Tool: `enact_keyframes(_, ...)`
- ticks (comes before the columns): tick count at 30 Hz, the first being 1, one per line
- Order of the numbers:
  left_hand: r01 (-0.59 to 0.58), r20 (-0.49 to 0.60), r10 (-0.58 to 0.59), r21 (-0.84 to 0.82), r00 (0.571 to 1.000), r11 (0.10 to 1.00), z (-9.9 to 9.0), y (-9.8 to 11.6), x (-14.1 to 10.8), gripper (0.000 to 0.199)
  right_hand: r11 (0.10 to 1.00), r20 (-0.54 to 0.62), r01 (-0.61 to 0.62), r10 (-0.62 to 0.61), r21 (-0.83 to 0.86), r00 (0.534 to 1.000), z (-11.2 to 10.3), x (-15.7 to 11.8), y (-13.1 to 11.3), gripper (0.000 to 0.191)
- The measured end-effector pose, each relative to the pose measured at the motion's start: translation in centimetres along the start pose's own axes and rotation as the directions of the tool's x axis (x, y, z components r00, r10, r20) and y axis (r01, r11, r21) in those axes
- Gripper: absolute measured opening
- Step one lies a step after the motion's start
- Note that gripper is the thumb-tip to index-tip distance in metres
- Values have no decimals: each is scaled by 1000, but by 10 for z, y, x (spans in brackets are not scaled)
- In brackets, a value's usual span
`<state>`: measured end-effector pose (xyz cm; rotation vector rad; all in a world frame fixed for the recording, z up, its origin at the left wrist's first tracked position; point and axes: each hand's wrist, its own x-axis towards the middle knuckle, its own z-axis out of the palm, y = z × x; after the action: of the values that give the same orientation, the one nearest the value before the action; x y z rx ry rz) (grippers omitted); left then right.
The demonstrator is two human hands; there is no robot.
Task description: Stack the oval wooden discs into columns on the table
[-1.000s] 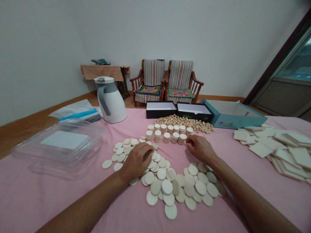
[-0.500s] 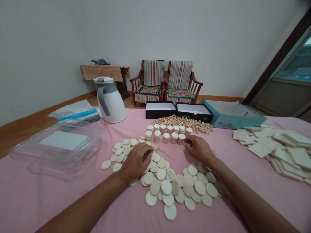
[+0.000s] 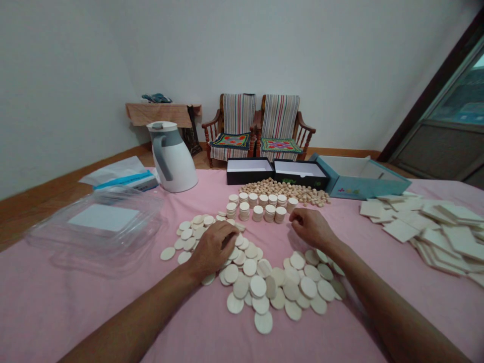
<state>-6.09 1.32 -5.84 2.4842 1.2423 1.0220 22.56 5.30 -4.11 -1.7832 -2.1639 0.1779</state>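
My left hand [image 3: 216,247] rests over a spread heap of pale round wooden discs [image 3: 258,286], its fingers curled together. What lies under its fingertips, if anything, is hidden. My right hand [image 3: 313,228] hovers just right of two rows of short disc stacks [image 3: 269,213], closest to the front row's right-end stack [image 3: 280,215]. A small gap separates it from that stack. Its fingers are bent inward and closed, and I cannot make out anything in them. Loose discs also lie in front of the right wrist.
Wooden beads [image 3: 287,190] lie behind the stacks, before two black boxes [image 3: 249,176] and a blue box [image 3: 368,189]. Square wooden pieces [image 3: 427,227] are piled right. A clear plastic container [image 3: 102,227], a paper packet [image 3: 124,180] and a white-grey jug [image 3: 176,164] stand left.
My right hand has drawn slightly away from the right-end stack. My left hand stays over the discs. The whole view has shifted a little.
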Motion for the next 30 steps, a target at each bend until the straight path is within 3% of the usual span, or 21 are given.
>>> enact_keyframes(3, -29, -2, 29, 17, 1000, 999, 0, 1, 0, 13, 1000, 69, 13, -13, -6, 998, -6, -2, -5, 20)
enact_keyframes(7, -59, 13, 58, 50, 998, 997, -1, 3, 0, 13, 999, 244, 53, -49, -13, 969, -17, -14, -12, 20)
enact_keyframes(13, -79, 20, 78, 64, 997, 995, 0, 2, 1, 13, 991, 367, 132, -130, 19, 921, -46, -46, 2, 28)
enact_keyframes(17, -85, 5, 85, 65, 996, 994, -1, 0, 0, 14, 994, 419, 101, -107, 38, 901, -61, -71, 15, 57)
enact_keyframes(21, -177, 5, 177, 54, 984, 983, -9, 10, 0, 16, 989, 425, 134, -146, 58, 893, -55, -99, 16, 92)
enact_keyframes(23, -279, 78, 277, 15, 958, 960, -14, 23, -1, 25, 984, 413, 160, -177, 74, 894, -46, -113, 14, 102)
enact_keyframes(25, -364, 191, 364, -40, 911, 931, -17, 40, -2, 46, 975, 389, 206, -223, 85, 894, -37, -125, 12, 105)
enact_keyframes(27, -431, 327, 430, -73, 842, 899, -16, 57, -5, 64, 966, 353, 249, -259, 74, 899, -28, -134, 9, 102)
enact_keyframes(30, -516, 465, 491, -83, 736, 852, -9, 75, -11, 71, 958, 286, 285, -283, 36, 915, -20, -138, 6, 90)
